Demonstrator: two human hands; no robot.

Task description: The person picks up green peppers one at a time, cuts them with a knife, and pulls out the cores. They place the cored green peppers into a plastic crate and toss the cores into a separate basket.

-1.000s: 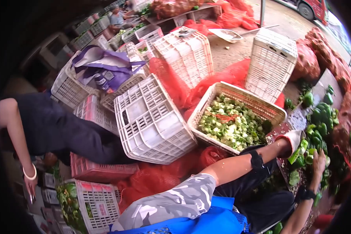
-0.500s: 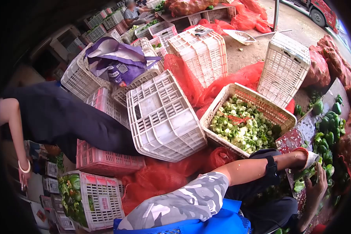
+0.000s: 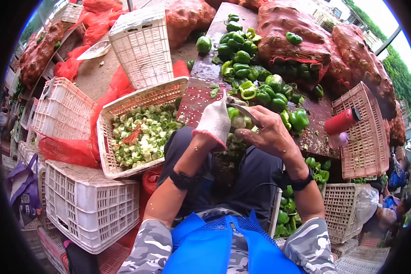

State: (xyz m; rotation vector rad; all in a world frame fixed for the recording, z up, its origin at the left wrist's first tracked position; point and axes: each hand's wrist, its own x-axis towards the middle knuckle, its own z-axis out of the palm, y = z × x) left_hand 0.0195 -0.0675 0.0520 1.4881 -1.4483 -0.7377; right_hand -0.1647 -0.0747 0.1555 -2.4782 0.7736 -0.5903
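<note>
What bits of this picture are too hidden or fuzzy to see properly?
- Head view: the pepper being cut is mostly hidden between the gloved left hand and the right hand.
- Head view: the knife handle is hidden inside the right hand; only the blade shows.
- Head view: the dark round lens edge cuts off the white crate stack at lower left.
- Head view: the person at far right is too small.

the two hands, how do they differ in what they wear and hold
The left hand wears a white glove with a red cuff; the right hand is bare. The left hand grips a green pepper, mostly hidden behind the glove, while the right hand holds a knife with its blade against that pepper. Both wrists carry a dark band, and both hands work over the wet board.
</note>
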